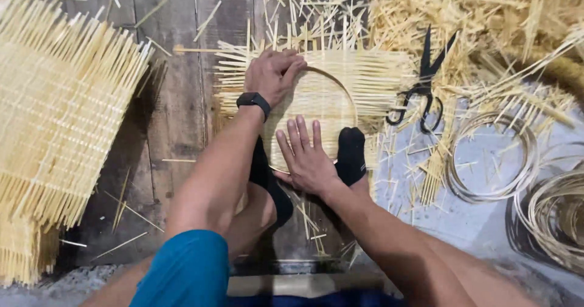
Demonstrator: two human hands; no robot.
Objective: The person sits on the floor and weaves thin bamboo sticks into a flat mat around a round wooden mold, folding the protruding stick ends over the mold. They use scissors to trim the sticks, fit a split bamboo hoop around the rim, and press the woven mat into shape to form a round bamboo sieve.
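A woven mat of pale bamboo strips (365, 79) lies on the wooden floor in front of me, with a thin round hoop (340, 87) laid on top of it. My left hand (272, 74), a black watch on its wrist, presses on the mat's far left side at the hoop's edge. Flat on the mat's near part rests my right hand (306, 157), fingers spread. Two feet in black socks (351, 155) stand on the mat's near edge, one on each side of the right hand.
Black scissors (420, 87) lie to the right of the mat among loose bamboo slivers. A stack of woven mats (55, 118) fills the left side. Coiled bamboo hoops (490, 155) lie on the grey floor at the right. Scrap strips (474, 9) pile up at the back right.
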